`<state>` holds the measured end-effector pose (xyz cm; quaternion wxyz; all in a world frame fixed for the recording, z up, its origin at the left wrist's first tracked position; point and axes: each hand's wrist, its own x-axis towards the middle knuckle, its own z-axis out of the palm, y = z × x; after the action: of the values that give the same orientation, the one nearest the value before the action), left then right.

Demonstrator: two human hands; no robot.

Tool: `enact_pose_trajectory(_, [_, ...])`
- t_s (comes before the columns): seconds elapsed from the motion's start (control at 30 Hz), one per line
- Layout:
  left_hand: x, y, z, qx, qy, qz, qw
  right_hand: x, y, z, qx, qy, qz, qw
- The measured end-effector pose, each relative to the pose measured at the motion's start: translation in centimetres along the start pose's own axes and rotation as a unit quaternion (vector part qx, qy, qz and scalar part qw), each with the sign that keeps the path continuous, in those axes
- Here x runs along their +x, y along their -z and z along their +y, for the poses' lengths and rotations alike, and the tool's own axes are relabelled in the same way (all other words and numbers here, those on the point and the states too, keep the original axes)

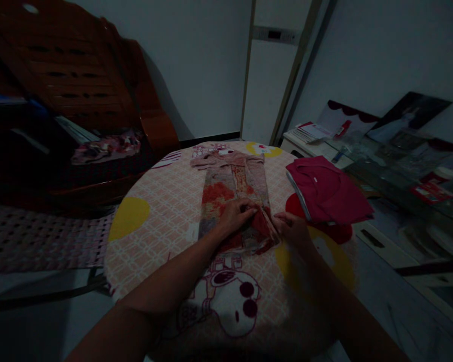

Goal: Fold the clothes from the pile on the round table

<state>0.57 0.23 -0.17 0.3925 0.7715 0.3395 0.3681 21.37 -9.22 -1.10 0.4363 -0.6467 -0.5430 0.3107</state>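
Observation:
A patterned garment in orange, grey and pink lies lengthwise on the round table, its pinkish top part at the far end. My left hand is closed on the garment, pinching a reddish fold near its lower right part. At the right edge of that fold is my right hand, its fingers bent together on the cloth's edge. The fold is raised a little between the two hands. The picture is dim, and the right fingertips are hard to make out.
Folded magenta clothes lie at the table's right edge. The tablecloth has cartoon prints. A wooden bench stands at the left, a glass-topped cabinet with papers and small items at the right, and a tall white unit behind.

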Motion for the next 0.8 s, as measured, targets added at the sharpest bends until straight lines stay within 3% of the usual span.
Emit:
enact_pose_trajectory(0.1, [-0.1, -0.4, 0.0, -0.019, 0.015, 0.026, 0.999, -0.5, -1.0, 0.0, -0.083, 0.101, 0.009, 0.991])
enact_pose_trajectory(0.2, [-0.3, -0.8, 0.4, -0.071, 0.023, 0.041, 0.996, -1.1, -1.9, -0.1, -0.2, 0.195, -0.014, 0.96])
enact_pose_trajectory(0.27, [-0.4, -0.8, 0.8, -0.097, 0.025, 0.045, 0.994, -1.5, -2.3, 0.0, -0.268, 0.22, -0.01, 0.938])
enact_pose_trajectory(0.47, [-0.5, -0.6, 1.3, -0.096, 0.006, 0.041, 0.994, -2.0, -1.3, 0.0, -0.388, 0.102, 0.046, 0.915])
enact_pose_trajectory(0.6, [-0.5, -0.6, 1.0, -0.101, 0.006, 0.033, 0.994, -1.7, 0.4, -0.8, -0.352, 0.013, 0.015, 0.936])
enact_pose_trajectory(0.7, [-0.5, -0.4, 0.9, -0.094, -0.008, 0.01, 0.995, -2.0, 1.2, -1.4, -0.319, -0.007, -0.018, 0.947])
enact_pose_trajectory(0.8, [-0.6, 0.1, 1.0, -0.113, -0.018, -0.048, 0.992, -3.0, 1.5, -1.7, -0.344, 0.015, -0.031, 0.938])
